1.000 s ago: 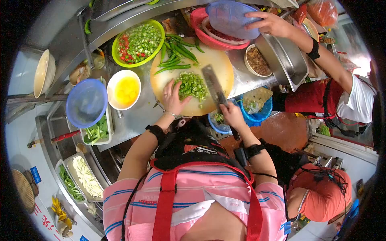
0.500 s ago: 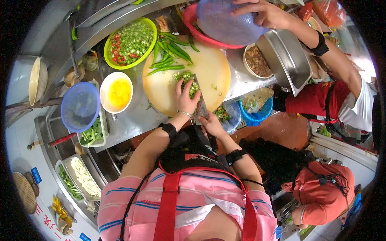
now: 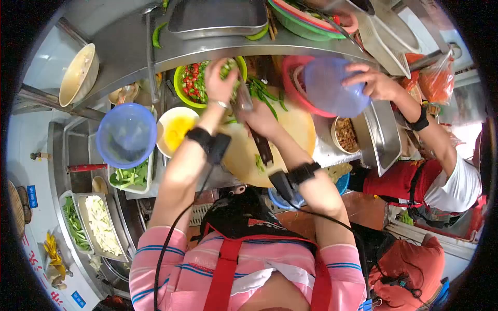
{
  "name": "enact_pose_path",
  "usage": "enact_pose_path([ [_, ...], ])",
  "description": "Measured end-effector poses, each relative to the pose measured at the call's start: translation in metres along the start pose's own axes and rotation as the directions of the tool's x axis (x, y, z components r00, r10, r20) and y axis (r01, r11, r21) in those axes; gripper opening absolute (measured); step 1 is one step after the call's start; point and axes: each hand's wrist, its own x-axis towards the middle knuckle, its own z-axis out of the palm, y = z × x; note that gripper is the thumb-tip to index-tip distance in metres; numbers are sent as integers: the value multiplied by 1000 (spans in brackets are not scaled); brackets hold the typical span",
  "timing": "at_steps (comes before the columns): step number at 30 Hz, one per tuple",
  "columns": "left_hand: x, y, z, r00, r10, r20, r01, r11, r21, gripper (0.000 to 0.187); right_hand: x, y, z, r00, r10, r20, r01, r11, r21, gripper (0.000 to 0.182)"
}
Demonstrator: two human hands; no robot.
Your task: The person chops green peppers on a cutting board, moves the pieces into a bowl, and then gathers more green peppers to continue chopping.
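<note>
My left hand (image 3: 219,83) is over the yellow-green basket (image 3: 179,85) of chopped green and red peppers, its fingers closed round chopped green peppers (image 3: 228,68) against a cleaver blade (image 3: 244,98). My right hand (image 3: 261,120) grips the cleaver near the top of its dark handle (image 3: 263,149), which slants over the round cutting board (image 3: 295,129). Whole green peppers (image 3: 265,95) lie at the board's back edge. A few cut green pieces (image 3: 259,163) remain on its near part. Motion blurs both hands.
A bowl of yellow egg (image 3: 179,129) and a blue basket (image 3: 127,136) stand left. At right, a co-worker's hand (image 3: 373,83) holds a bluish basket (image 3: 332,85) over a red basin (image 3: 293,83). Beside it are a bowl of brown food (image 3: 346,136) and a metal pan (image 3: 381,137).
Both my hands have moved forward from the board, with the cleaver and chopped green peppers, to the yellow-green basket. The view has shifted, showing more of the shelf at the back.
</note>
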Motion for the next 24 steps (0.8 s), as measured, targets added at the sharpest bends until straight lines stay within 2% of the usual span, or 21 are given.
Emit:
enact_pose_path([
  [1, 15, -19, -3, 988, -139, 74, 120, 969, 217, 37, 13, -8, 1, 1000, -2, -1, 2, 1000, -3, 25],
  [2, 27, -38, -10, 967, -146, 208, 51, 913, 404, 51, 22, -13, 1, 986, -106, -131, 53, 933, -356, 24],
  [3, 30, -58, -12, 972, -57, 228, -74, 847, 526, 50, 28, -17, 0, 945, -247, -213, 43, 743, -668, 24],
  [5, 43, -67, -20, 972, -111, 208, -11, 860, 511, 40, 23, -2, -14, 931, -281, -233, 52, 735, -676, 23],
  [6, 40, -70, -22, 971, -68, 229, -49, 880, 472, 28, 11, 11, -22, 917, -312, -247, 66, 731, -679, 22],
  [7, 31, -63, -21, 967, -74, 242, -50, 883, 467, 28, -6, 24, -30, 921, -302, -247, 67, 746, -663, 21],
  [8, 19, -46, -20, 886, -205, 415, 57, 938, 342, 24, -27, 39, -39, 924, -294, -245, 69, 757, -649, 19],
  [9, 5, -32, -20, 757, -289, 587, 186, 955, 230, 21, -47, 57, -48, 938, -272, -213, 86, 781, -619, 19],
  [11, -27, -21, -16, 453, -212, 866, 28, 974, 224, 17, -91, 91, -57, 958, -217, -187, 70, 810, -582, 17],
  [13, -65, -20, -12, 495, -3, 869, -360, 910, 208, 22, -136, 111, -56, 978, -121, -170, 8, 835, -550, 16],
  [14, -73, -10, -10, 467, -86, 880, -479, 812, 333, 36, -152, 130, -53, 979, -134, -151, 29, 835, -549, 16],
  [15, -77, -8, -7, 450, -76, 890, -489, 813, 316, 36, -168, 138, -49, 992, -72, -100, 9, 852, -523, 17],
  [17, -86, -9, -3, 501, -71, 863, -577, 715, 395, 47, -186, 150, -35, 997, -74, -22, 52, 856, -514, 17],
  [19, -88, -6, 1, 467, -69, 882, -606, 701, 376, 51, -189, 157, -18, 994, -86, 73, 111, 865, -488, 21],
  [20, -91, -13, 7, 484, -67, 873, -630, 665, 400, 50, -185, 170, -7, 993, -58, 104, 106, 828, -550, 25],
  [21, -94, -20, 11, 505, -65, 861, -650, 628, 429, 48, -183, 166, -2, 994, -57, 93, 98, 834, -543, 25],
  [24, -95, -30, 12, 500, -77, 862, -590, 698, 405, 48, -171, 158, 3, 999, -40, -27, 20, 850, -526, 23],
])
